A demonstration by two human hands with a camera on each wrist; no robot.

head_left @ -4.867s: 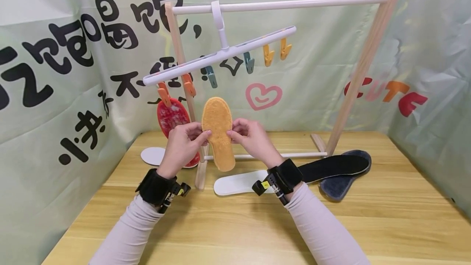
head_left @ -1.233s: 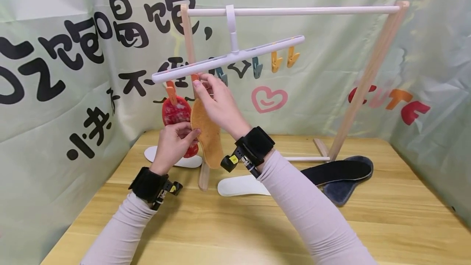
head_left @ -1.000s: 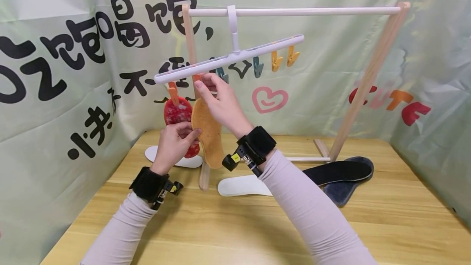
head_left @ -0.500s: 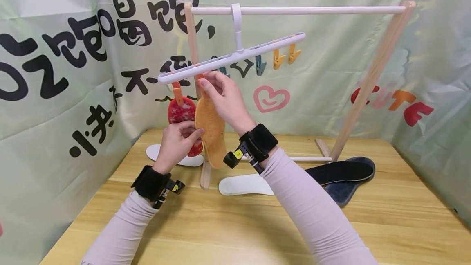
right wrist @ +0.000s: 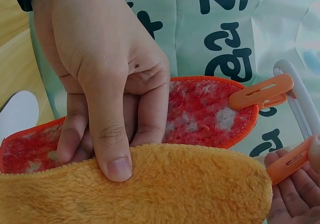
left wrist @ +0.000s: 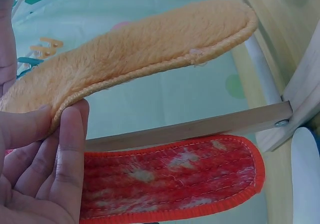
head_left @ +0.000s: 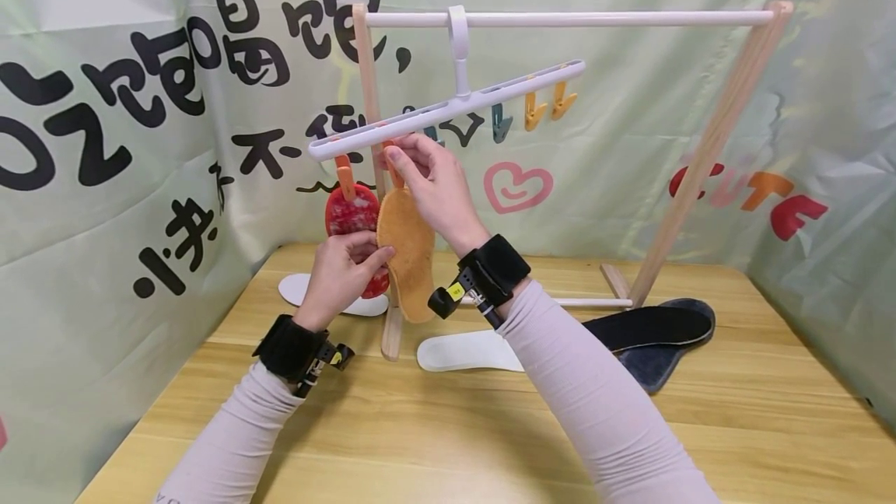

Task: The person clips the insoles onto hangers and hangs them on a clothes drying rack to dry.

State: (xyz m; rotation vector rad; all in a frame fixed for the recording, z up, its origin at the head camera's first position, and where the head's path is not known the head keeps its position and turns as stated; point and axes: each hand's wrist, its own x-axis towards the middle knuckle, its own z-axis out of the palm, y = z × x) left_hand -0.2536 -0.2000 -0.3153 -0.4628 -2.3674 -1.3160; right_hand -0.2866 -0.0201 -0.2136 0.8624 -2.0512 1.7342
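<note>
A fuzzy yellow-orange insole (head_left: 407, 255) hangs upright below the left half of a white clip hanger (head_left: 448, 109). My left hand (head_left: 343, 274) pinches its left edge between thumb and fingers, and the right wrist view shows the thumb (right wrist: 119, 168) on its face. Above, my right hand (head_left: 441, 189) pinches the upper end of an orange clip (right wrist: 291, 166), whose lower tip meets the insole's top end. To the left, another orange clip (head_left: 346, 179) holds a red mottled insole (head_left: 352, 211), partly behind my left hand.
The hanger hooks over the white bar (head_left: 616, 19) of a wooden rack (head_left: 682, 154). Teal clips (head_left: 501, 124) and yellow clips (head_left: 534, 111) hang further right. On the table (head_left: 434, 442) lie white insoles (head_left: 465, 351), a black insole (head_left: 647, 327) and a dark blue insole (head_left: 651, 364).
Both hands held the yellow-orange insole in front of the rack at first. It has since gone up under the hanger, and my right hand has moved from it to the orange clip.
</note>
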